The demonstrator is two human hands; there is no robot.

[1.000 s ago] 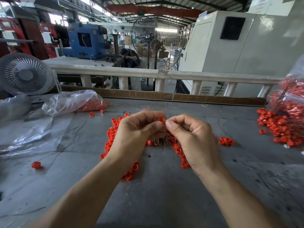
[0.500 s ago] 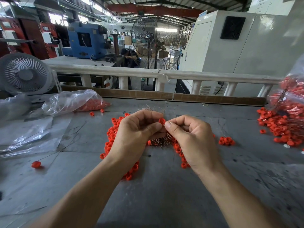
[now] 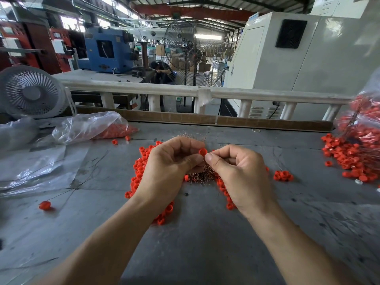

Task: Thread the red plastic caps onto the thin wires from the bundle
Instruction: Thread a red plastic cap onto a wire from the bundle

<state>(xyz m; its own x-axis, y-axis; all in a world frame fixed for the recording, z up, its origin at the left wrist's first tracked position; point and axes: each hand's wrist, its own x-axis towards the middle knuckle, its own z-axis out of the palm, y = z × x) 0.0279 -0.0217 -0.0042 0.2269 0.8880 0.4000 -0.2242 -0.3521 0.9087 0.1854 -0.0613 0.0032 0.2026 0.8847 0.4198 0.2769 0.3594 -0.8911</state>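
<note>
Threading step, cap on wire

My left hand (image 3: 170,167) pinches a cap (image 3: 203,152); right hand (image 3: 238,171) pinches what I take for a wire (too thin to see). Next: steady aim. Bundle (image 3: 202,175) below, loose caps (image 3: 141,167) beyond.

Factory hall: blue machine (image 3: 104,51), pedestal fan (image 3: 192,53), steel roof trusses (image 3: 193,12).

Red cap (image 3: 203,152) now lifted slightly higher and more exposed between left hand (image 3: 172,167) and right hand (image 3: 236,173) than a second ago; right thumb tip (image 3: 209,158) drawn closer beneath it; wire bundle (image 3: 202,175) a little more uncovered below
</note>
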